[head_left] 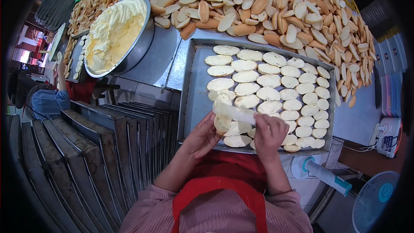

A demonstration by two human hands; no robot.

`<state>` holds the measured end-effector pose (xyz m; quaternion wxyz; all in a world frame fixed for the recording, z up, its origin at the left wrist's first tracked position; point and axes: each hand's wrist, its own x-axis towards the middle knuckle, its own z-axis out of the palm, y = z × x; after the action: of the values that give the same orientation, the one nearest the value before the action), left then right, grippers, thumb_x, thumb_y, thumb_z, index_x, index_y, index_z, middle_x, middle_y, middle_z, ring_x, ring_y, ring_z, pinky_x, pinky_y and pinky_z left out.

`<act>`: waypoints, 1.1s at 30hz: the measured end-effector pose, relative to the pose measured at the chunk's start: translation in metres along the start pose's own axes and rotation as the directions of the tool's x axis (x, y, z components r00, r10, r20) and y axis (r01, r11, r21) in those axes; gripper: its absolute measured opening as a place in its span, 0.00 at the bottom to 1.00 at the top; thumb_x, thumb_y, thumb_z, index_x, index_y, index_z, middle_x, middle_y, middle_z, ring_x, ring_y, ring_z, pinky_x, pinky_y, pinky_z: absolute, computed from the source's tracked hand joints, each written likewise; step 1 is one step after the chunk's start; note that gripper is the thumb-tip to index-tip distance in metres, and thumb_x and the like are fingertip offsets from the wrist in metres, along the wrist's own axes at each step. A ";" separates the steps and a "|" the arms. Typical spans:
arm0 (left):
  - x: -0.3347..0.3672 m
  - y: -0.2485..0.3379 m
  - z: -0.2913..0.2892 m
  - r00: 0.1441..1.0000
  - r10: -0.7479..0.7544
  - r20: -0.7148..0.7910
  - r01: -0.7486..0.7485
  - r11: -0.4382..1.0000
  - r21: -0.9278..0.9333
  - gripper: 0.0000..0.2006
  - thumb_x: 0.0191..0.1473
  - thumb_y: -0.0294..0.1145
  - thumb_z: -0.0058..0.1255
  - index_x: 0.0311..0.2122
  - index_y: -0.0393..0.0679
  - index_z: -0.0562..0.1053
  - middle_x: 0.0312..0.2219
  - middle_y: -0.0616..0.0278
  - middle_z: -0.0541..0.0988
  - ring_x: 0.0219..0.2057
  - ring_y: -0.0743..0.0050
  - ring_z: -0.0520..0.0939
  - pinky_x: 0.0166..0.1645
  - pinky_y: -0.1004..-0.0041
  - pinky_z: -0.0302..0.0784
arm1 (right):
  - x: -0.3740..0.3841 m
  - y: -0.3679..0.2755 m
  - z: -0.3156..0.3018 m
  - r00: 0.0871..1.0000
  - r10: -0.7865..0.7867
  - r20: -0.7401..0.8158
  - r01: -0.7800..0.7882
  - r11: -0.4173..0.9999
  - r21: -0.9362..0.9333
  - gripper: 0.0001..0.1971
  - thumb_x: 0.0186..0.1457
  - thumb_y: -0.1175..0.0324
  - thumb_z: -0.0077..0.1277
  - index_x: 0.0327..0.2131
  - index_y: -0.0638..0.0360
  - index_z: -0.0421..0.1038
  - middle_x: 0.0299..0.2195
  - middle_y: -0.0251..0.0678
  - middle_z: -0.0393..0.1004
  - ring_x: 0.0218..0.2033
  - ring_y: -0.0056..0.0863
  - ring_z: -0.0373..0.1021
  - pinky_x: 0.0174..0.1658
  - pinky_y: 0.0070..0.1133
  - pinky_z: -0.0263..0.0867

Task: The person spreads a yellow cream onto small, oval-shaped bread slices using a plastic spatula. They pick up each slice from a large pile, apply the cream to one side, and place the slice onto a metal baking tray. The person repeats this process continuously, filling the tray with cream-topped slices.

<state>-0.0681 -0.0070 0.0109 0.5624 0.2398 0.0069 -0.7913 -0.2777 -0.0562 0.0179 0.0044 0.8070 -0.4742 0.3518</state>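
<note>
My left hand (201, 136) grips an oval bread slice (222, 124) by its edge, above the near-left part of a shallow metal tray (186, 87). In my right hand (270, 134) is a pale, flat spreading spatula (242, 114), its blade reaching left across the slice, with cream on and around its tip. Rows of oval bread slices coated with cream (269, 80) lie in the tray, some hidden beneath my hands. To the far left stands a large metal bowl (148, 22) heaped with pale yellow cream (113, 32).
A big heap of plain bread slices (261, 6) covers the far side of the metal table (166, 51). Metal trays (97, 133) stand on edge in a row at left. Beyond them, a person in a blue sleeve (51, 100) works. A fan (381, 194) is at lower right.
</note>
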 end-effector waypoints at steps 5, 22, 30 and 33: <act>0.006 -0.002 -0.003 0.977 0.098 -0.189 -0.099 0.995 0.004 0.22 0.60 0.35 0.43 0.58 0.44 0.59 0.47 0.64 0.71 0.46 0.77 0.74 0.49 0.78 0.74 | -0.030 0.008 -0.026 0.987 -0.158 -0.021 0.153 0.977 -0.145 0.15 0.41 0.76 0.56 0.35 0.47 0.76 0.36 0.23 0.73 0.35 0.22 0.65 0.41 0.22 0.52; -0.006 0.006 0.000 0.998 -0.056 -0.019 0.059 0.935 0.350 0.25 0.58 0.33 0.45 0.58 0.36 0.57 0.52 0.56 0.68 0.53 0.67 0.70 0.55 0.66 0.68 | 0.034 0.014 -0.038 0.875 0.193 0.444 -0.380 0.841 0.385 0.09 0.49 0.67 0.56 0.33 0.60 0.75 0.19 0.31 0.69 0.18 0.23 0.58 0.29 0.22 0.51; -0.003 -0.003 0.002 0.998 0.058 -0.036 -0.039 0.917 0.397 0.28 0.56 0.28 0.48 0.59 0.41 0.54 0.52 0.54 0.67 0.53 0.65 0.70 0.54 0.67 0.69 | 0.017 0.024 -0.032 0.708 0.573 0.413 -0.696 0.466 0.546 0.10 0.57 0.66 0.50 0.37 0.64 0.73 0.23 0.27 0.69 0.24 0.12 0.62 0.29 0.15 0.57; 0.007 -0.009 0.004 0.940 0.341 0.017 -0.280 0.743 0.608 0.32 0.52 0.22 0.51 0.60 0.43 0.51 0.51 0.53 0.67 0.51 0.64 0.71 0.53 0.67 0.70 | 0.009 -0.003 -0.040 0.645 0.468 0.604 -0.764 0.422 0.489 0.11 0.58 0.66 0.49 0.37 0.65 0.72 0.25 0.30 0.71 0.26 0.12 0.63 0.28 0.12 0.59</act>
<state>-0.0796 -0.0111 0.0094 0.5796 0.4412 -0.2581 -0.6347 -0.2955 -0.0482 0.0539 -0.5302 0.5540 -0.5572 0.3185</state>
